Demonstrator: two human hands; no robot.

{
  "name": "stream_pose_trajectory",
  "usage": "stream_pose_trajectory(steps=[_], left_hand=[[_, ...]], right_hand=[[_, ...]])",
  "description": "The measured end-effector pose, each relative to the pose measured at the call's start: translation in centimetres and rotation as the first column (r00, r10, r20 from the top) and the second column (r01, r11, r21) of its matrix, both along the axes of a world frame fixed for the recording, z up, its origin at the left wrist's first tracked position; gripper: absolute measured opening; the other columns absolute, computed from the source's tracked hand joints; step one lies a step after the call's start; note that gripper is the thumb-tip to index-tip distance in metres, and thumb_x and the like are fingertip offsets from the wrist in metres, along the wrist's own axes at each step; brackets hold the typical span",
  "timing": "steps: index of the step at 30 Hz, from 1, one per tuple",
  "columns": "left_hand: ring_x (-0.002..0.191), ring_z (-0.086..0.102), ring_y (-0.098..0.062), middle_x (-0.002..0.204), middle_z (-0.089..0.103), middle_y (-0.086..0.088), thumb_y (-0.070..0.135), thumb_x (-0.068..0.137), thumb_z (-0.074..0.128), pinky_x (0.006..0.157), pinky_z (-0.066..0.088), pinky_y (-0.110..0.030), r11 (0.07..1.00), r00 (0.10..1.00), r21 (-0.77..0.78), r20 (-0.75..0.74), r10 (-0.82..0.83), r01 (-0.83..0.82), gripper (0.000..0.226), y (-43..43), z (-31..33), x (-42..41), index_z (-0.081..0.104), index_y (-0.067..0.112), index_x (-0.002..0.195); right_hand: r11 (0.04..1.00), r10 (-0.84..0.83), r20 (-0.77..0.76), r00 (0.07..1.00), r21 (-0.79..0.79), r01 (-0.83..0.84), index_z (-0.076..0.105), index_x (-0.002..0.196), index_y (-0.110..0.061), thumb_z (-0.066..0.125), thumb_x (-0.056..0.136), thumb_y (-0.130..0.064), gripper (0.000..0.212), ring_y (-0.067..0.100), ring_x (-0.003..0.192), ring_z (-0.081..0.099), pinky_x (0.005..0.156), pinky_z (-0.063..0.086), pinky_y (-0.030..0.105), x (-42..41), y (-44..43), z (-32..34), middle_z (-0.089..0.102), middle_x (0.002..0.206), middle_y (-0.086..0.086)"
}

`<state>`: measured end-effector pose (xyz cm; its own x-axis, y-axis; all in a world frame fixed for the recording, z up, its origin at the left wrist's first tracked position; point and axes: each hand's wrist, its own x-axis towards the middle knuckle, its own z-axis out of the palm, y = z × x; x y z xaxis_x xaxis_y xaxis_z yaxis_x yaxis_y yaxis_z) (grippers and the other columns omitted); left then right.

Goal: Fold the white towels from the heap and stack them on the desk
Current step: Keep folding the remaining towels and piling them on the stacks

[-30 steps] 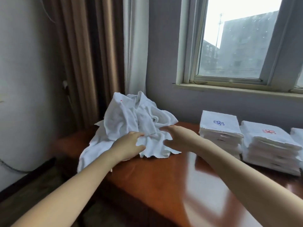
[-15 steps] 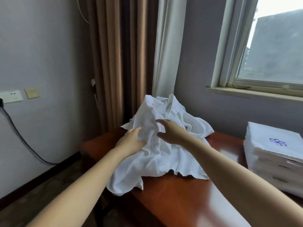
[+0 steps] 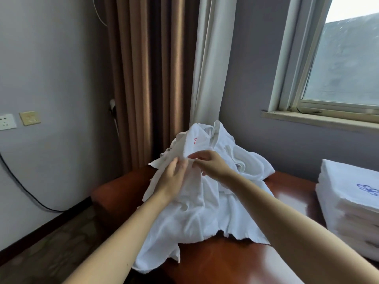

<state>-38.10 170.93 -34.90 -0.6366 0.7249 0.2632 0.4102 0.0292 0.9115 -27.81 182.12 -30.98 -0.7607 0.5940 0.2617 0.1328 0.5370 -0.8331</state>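
Left hand: reaches forward, palm inward, fingers curled round a fold of the top towel.
Right hand: pinches the same fold between thumb and forefinger.
Heap: sprawls over the left end of the desk.
Folded stack: stands at right, apart.

desk (glossy brown) | towel heap | folded stack

Head-worn view, forward and down, close over the desk.
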Motion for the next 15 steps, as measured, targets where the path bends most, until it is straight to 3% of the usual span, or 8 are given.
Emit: stream_pose_trajectory(steps=[1, 3, 4, 6, 9, 11, 13, 15], left_hand=[[0.126, 0.051, -0.011, 0.134, 0.058, 0.006, 0.058, 0.096, 0.043, 0.102, 0.041, -0.024, 0.998, 0.998, 0.064, 0.066, 0.009, -0.014, 0.058, -0.1, 0.7, 0.3, 0.054, 0.02, 0.139], [0.096, 0.062, -0.011, 0.099, 0.071, 0.002, 0.047, 0.099, 0.047, 0.089, 0.046, -0.028, 0.995, 0.998, 0.095, 0.061, -0.009, 0.003, 0.044, -0.4, 2.1, 0.8, 0.073, 0.012, 0.107], [0.083, 0.061, -0.013, 0.083, 0.068, -0.001, 0.042, 0.099, 0.051, 0.08, 0.045, -0.03, 0.996, 0.997, 0.081, 0.057, -0.045, 0.041, 0.044, -0.6, 2.6, 1.3, 0.074, 0.005, 0.093], [0.076, 0.056, -0.019, 0.075, 0.061, -0.008, 0.034, 0.099, 0.054, 0.073, 0.044, -0.03, 0.992, 0.99, 0.029, 0.075, -0.122, 0.12, 0.044, -0.9, 3.2, 2.5, 0.068, -0.006, 0.086], [0.076, 0.056, -0.01, 0.081, 0.062, 0.001, 0.025, 0.1, 0.051, 0.062, 0.041, -0.008, 0.992, 0.992, -0.026, 0.023, -0.122, 0.122, 0.026, -1.2, 3.7, 4.7, 0.065, 0.007, 0.09], [0.084, 0.056, -0.008, 0.095, 0.062, 0.003, 0.024, 0.099, 0.053, 0.063, 0.043, -0.005, 0.99, 0.988, -0.065, 0.102, -0.119, 0.126, 0.018, -1.5, 3.7, 5.8, 0.06, 0.012, 0.11], [0.096, 0.062, -0.016, 0.121, 0.06, -0.009, 0.02, 0.094, 0.059, 0.071, 0.054, -0.019, 0.965, 0.956, -0.145, 0.229, -0.183, 0.22, 0.047, -2.0, 3.0, 6.5, 0.043, 0.01, 0.138], [0.118, 0.056, -0.022, 0.144, 0.046, -0.009, 0.021, 0.087, 0.067, 0.08, 0.053, -0.027, 0.927, 0.982, -0.326, 0.066, -0.174, 0.186, 0.075, -2.7, 1.9, 6.9, 0.029, 0.013, 0.151]], right_hand=[[0.996, 0.07, -0.008, 0.997, -0.046, -0.071, 0.075, 0.098, -0.026, 0.06, 0.081, -0.012, 0.027, 0.001, 0.071, 0.061, 0.063, 0.05, 0.019, 0.8, -0.7, 0.4, 0.068, 0.072, -0.013], [0.978, 0.191, 0.037, 0.981, -0.092, -0.187, 0.074, 0.091, -0.033, 0.059, 0.081, -0.011, 0.028, 0.001, 0.078, 0.065, 0.074, 0.055, 0.024, 2.6, -2.0, 1.0, 0.071, 0.075, -0.011], [0.97, 0.225, 0.065, 0.972, -0.104, -0.218, 0.073, 0.091, -0.033, 0.057, 0.085, -0.009, 0.03, 0.0, 0.081, 0.066, 0.079, 0.056, 0.026, 3.6, -2.3, 1.2, 0.071, 0.077, -0.011], [0.969, 0.229, 0.099, 0.968, -0.114, -0.218, 0.072, 0.095, -0.029, 0.05, 0.092, -0.006, 0.032, 0.002, 0.085, 0.067, 0.085, 0.056, 0.03, 5.7, -2.9, 1.6, 0.072, 0.084, -0.008], [0.978, 0.168, 0.076, 0.983, -0.138, -0.156, 0.064, 0.097, -0.016, 0.05, 0.095, -0.003, 0.02, 0.012, 0.097, 0.069, 0.093, 0.054, 0.04, 8.6, -3.6, 1.6, 0.074, 0.099, 0.003], [0.97, 0.158, 0.044, 0.986, -0.195, -0.147, 0.055, 0.095, -0.014, 0.051, 0.095, -0.002, 0.012, 0.019, 0.109, 0.067, 0.096, 0.052, 0.041, 10.2, -4.2, 1.4, 0.074, 0.108, 0.008], [0.961, 0.163, 0.071, 0.984, -0.238, -0.142, 0.052, 0.098, -0.016, 0.06, 0.092, -0.008, 0.013, 0.024, 0.116, 0.063, 0.1, 0.051, 0.041, 11.3, -4.9, 1.1, 0.071, 0.114, 0.013], [0.981, 0.141, 0.214, 0.967, -0.164, -0.106, 0.05, 0.099, -0.018, 0.059, 0.09, -0.006, 0.017, 0.023, 0.114, 0.063, 0.096, 0.053, 0.038, 11.9, -5.5, 0.5, 0.071, 0.113, 0.014]])
